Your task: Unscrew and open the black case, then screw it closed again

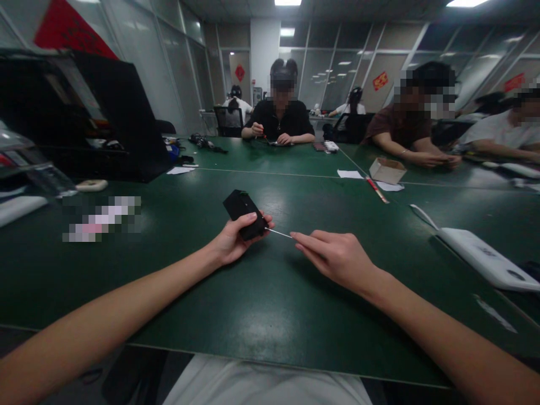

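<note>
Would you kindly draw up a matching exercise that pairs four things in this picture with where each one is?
Things:
1. Flat black rectangular case
2. Thin pale straight rod
3. White oblong device with a strap
4. Small open-topped pale box

Places:
A. On the green table, farther off than the other three
B. Extending leftward from the right hand
C. Lying near the picture's right edge
D. Held in the left hand

Pairs: 1-D, 2-B, 3-C, 4-A
</note>
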A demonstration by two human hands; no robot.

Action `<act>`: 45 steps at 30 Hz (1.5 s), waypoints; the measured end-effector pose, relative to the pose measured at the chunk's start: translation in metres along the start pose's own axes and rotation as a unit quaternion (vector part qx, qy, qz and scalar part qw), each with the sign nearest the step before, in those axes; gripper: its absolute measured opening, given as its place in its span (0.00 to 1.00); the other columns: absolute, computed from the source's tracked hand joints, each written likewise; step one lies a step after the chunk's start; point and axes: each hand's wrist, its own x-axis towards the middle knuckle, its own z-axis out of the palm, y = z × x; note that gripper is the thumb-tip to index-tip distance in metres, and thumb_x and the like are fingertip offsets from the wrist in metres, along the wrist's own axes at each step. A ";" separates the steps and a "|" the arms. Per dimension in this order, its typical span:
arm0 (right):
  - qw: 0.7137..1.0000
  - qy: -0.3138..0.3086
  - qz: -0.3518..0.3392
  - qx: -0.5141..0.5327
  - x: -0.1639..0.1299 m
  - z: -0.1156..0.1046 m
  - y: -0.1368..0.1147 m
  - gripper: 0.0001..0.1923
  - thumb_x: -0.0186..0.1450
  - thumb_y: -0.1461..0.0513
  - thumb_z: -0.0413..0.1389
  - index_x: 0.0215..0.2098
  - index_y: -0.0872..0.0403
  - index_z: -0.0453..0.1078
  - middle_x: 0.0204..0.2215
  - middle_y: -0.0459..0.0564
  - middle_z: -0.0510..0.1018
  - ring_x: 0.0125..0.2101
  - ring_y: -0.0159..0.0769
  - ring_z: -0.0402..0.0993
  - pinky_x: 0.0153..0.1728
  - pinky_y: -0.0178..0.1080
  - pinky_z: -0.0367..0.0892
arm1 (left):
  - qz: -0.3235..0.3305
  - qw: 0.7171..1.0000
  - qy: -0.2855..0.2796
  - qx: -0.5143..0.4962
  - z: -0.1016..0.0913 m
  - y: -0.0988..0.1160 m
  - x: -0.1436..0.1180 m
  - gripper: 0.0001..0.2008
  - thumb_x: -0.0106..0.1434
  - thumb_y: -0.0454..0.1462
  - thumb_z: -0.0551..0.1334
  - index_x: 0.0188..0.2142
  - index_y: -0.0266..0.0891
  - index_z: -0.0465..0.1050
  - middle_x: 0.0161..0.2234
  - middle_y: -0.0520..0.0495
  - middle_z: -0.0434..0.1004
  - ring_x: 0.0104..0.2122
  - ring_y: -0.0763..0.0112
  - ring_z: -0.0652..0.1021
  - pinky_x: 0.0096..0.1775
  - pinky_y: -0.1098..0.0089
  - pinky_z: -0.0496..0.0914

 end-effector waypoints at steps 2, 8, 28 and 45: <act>0.996 0.011 -0.049 -0.073 -0.001 -0.005 0.002 0.15 0.73 0.62 0.50 0.54 0.56 0.72 0.30 0.49 0.79 0.25 0.32 0.71 0.24 0.36 0.58 | 0.000 1.000 -0.006 0.016 -0.001 -0.001 0.001 0.10 0.57 0.34 0.68 0.39 0.33 0.77 0.38 0.42 0.83 0.38 0.65 0.83 0.42 0.68 0.77; 0.974 0.020 -0.137 -0.181 -0.001 -0.022 -0.001 0.17 0.71 0.69 0.48 0.55 0.59 0.72 0.30 0.52 0.80 0.25 0.36 0.68 0.24 0.39 0.57 | -0.017 0.999 -0.005 0.047 -0.002 -0.003 0.001 0.10 0.56 0.34 0.69 0.38 0.32 0.77 0.37 0.41 0.83 0.37 0.63 0.83 0.39 0.69 0.78; 0.987 -0.092 0.091 0.093 0.004 0.002 -0.012 0.16 0.73 0.59 0.48 0.50 0.54 0.75 0.33 0.54 0.78 0.30 0.36 0.71 0.27 0.35 0.58 | -0.022 0.998 0.012 0.053 -0.004 -0.001 0.004 0.11 0.55 0.32 0.69 0.39 0.33 0.77 0.39 0.42 0.83 0.38 0.65 0.83 0.39 0.71 0.76; 0.663 -0.212 0.369 0.616 0.012 0.019 -0.017 0.21 0.71 0.51 0.47 0.51 0.55 0.70 0.21 0.40 0.63 0.14 0.24 0.47 0.13 0.30 0.43 | -0.026 0.999 0.040 0.016 -0.004 0.000 0.007 0.08 0.59 0.33 0.66 0.39 0.33 0.76 0.39 0.42 0.83 0.37 0.67 0.83 0.39 0.71 0.78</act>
